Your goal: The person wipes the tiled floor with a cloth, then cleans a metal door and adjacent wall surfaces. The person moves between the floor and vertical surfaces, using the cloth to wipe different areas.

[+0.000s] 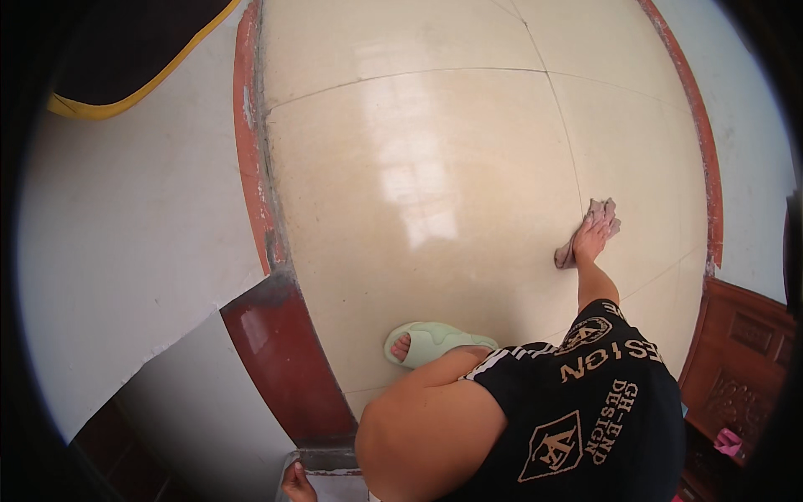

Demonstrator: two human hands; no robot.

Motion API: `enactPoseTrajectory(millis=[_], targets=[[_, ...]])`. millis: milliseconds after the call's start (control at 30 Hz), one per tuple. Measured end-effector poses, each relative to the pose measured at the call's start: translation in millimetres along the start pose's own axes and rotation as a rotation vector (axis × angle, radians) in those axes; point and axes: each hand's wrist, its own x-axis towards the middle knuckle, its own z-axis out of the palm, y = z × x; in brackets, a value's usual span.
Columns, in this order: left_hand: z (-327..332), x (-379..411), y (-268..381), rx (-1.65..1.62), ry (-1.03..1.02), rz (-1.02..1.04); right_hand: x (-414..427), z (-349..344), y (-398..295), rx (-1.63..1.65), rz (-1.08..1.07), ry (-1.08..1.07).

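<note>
A brownish-grey cloth (566, 256) lies bunched on the glossy beige tile floor (489, 188). My right hand (591, 240) presses down on it, palm low and fingers stretched forward over the folds. Parts of the cloth stick out beyond the fingertips and beside the wrist. At the bottom edge, my left hand (298, 484) is beside the wall corner at the doorway, thumb up and fingers curled. Its lower part is cut off by the picture, and its hold on the corner is unclear. A pale green slide sandal (433, 344) is on my foot, beside my bent knee.
A worn red skirting (252, 157) runs along the left wall, with a dark red threshold slab (292, 364) below it. Another red skirting (710, 176) edges the right wall. A carved wooden door or furniture panel (743, 351) stands at lower right, near a pink object (729, 443).
</note>
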Motion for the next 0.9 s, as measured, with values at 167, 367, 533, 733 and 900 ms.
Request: enactPoseTrajectory(millis=[167, 367, 533, 733, 900], targets=[[-4, -8, -19, 0.056, -0.040, -0.055, 121, 29, -206, 0.113, -0.296, -0.045], [-25, -33, 20, 0.017, 0.003, -0.019, -64, 21, -458, 0.135, -1.075, -0.104], [-32, -54, 47, -0.070, 0.041, -0.021, -222, -20, -412, 0.214, -1.545, -0.194], [-56, -53, 97, 0.048, 0.190, 0.113, -327, -49, -291, 0.248, -2.107, -0.668], [-79, -85, 112, 0.048, 0.234, 0.193, -335, -46, -331, 0.086, -2.450, -0.684]])
